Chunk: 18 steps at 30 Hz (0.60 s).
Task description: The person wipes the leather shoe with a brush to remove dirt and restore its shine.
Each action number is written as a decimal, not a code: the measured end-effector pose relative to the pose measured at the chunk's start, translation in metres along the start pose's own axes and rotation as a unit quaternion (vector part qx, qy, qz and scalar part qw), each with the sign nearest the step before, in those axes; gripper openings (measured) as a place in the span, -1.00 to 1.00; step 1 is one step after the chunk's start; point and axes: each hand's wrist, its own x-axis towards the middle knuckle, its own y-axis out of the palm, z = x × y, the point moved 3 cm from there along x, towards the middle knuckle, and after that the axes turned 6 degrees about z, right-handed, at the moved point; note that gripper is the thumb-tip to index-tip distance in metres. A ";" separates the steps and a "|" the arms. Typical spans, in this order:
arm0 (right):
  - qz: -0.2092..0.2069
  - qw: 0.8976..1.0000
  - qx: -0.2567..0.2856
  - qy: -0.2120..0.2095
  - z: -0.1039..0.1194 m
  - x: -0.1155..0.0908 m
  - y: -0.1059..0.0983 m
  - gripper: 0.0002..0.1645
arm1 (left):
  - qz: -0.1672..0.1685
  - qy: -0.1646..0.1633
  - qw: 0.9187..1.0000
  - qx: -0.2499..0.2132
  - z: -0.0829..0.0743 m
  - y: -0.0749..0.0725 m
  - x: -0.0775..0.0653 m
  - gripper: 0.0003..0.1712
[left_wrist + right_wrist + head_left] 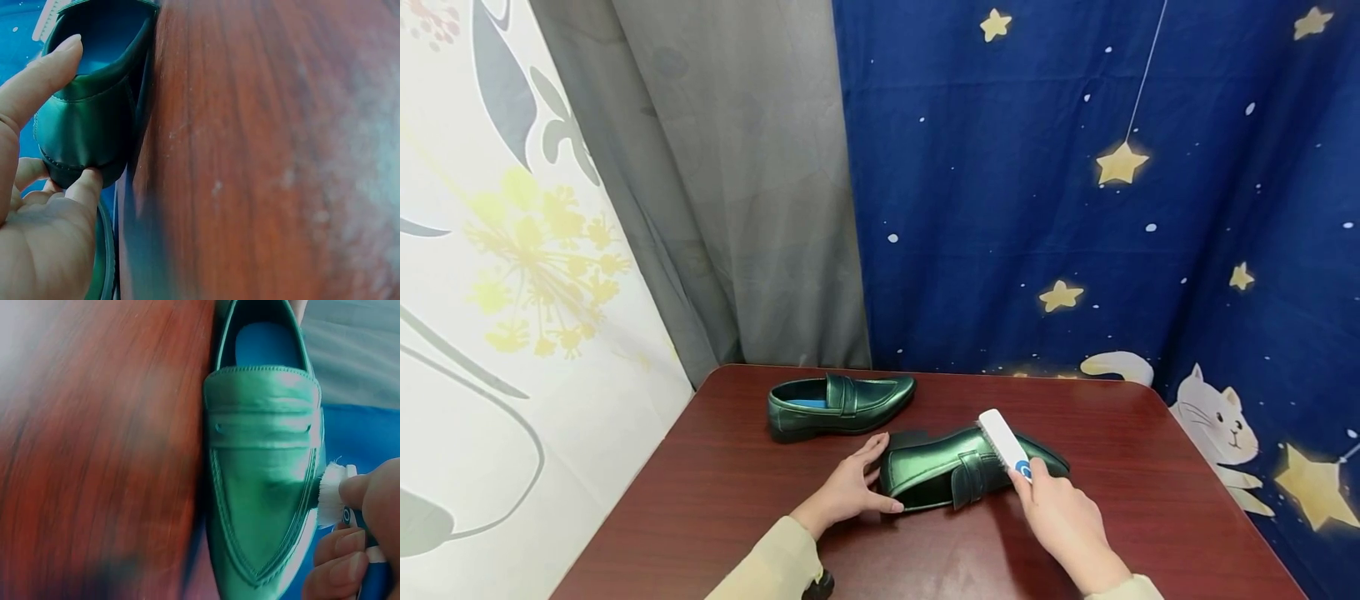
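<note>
A dark green metallic loafer lies tipped on its side, its opening towards me and its toe pointing right. My left hand grips it at the heel; in the left wrist view the thumb reaches the opening's rim and fingers touch the bottom of the heel. My right hand holds a white and blue brush across the shoe's upper side, just ahead of the strap. White bristles meet the side of the loafer in the right wrist view. The blue insole shows inside.
A matching loafer stands upright near the back edge of the reddish-brown table, toe to the right. Behind the table hang a grey curtain and a blue star-patterned curtain. A pale floral curtain is at left.
</note>
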 end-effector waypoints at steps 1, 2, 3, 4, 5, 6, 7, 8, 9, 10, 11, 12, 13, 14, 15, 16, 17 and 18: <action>0.003 1.000 0.000 0.003 -0.003 -0.001 0.000 -0.35 | 0.000 0.000 1.000 0.000 0.000 0.000 0.000 0.23; 0.005 1.000 0.000 0.007 -0.006 -0.001 0.000 -0.32 | 0.000 0.001 1.000 0.001 0.000 0.000 0.000 0.23; 0.006 1.000 0.001 0.010 -0.009 -0.002 -0.001 -0.31 | 0.000 0.001 1.000 0.001 0.000 0.000 0.001 0.23; 0.008 1.000 0.002 0.013 -0.012 -0.003 -0.001 -0.30 | 0.000 0.001 1.000 0.002 0.000 0.000 0.001 0.23; 0.008 1.000 0.002 0.016 -0.015 -0.003 -0.001 -0.31 | 0.000 0.000 1.000 0.002 -0.001 0.000 0.001 0.23; 0.009 1.000 0.003 0.019 -0.017 -0.004 -0.002 -0.30 | 0.000 0.000 1.000 0.002 -0.001 0.000 0.001 0.23; 0.009 1.000 0.003 0.021 -0.020 -0.005 -0.002 -0.28 | 0.000 0.000 1.000 0.001 -0.001 0.000 0.001 0.23; 0.011 1.000 0.005 0.023 -0.022 -0.005 -0.003 -0.27 | 0.000 0.000 1.000 0.001 -0.001 0.000 0.000 0.23; 0.013 1.000 0.006 0.025 -0.024 -0.006 -0.003 -0.25 | -0.001 0.000 1.000 0.000 -0.001 0.000 0.000 0.23; 0.016 0.999 0.007 0.027 -0.027 -0.006 -0.004 -0.24 | -0.001 0.000 1.000 -0.001 -0.001 0.000 0.000 0.23; 0.020 0.999 0.009 0.030 -0.029 -0.007 -0.004 -0.23 | -0.001 0.000 1.000 -0.001 -0.001 0.000 0.000 0.22; 0.024 0.999 0.010 0.033 -0.031 -0.007 -0.004 -0.20 | -0.002 0.001 1.000 -0.002 -0.001 0.000 0.000 0.22; 0.028 0.999 0.013 0.036 -0.033 -0.007 -0.004 -0.18 | -0.002 0.000 1.000 -0.002 -0.001 0.000 0.000 0.22; 0.035 0.999 0.015 0.040 -0.035 -0.007 -0.004 -0.18 | -0.002 0.000 1.000 -0.002 -0.001 0.000 0.000 0.22; 0.040 0.998 0.016 0.044 -0.037 -0.008 -0.003 -0.17 | -0.002 -0.001 1.000 -0.002 -0.001 0.000 0.000 0.22; 0.044 0.998 0.018 0.048 -0.039 -0.008 -0.003 -0.17 | -0.002 -0.001 1.000 -0.002 -0.001 0.000 0.000 0.22; 0.050 0.997 0.020 0.053 -0.041 -0.009 -0.002 -0.16 | -0.002 -0.001 1.000 -0.001 -0.001 0.000 0.000 0.22; 0.053 0.997 0.021 0.056 -0.043 -0.010 -0.001 -0.15 | -0.001 -0.001 1.000 -0.001 -0.001 0.000 0.000 0.22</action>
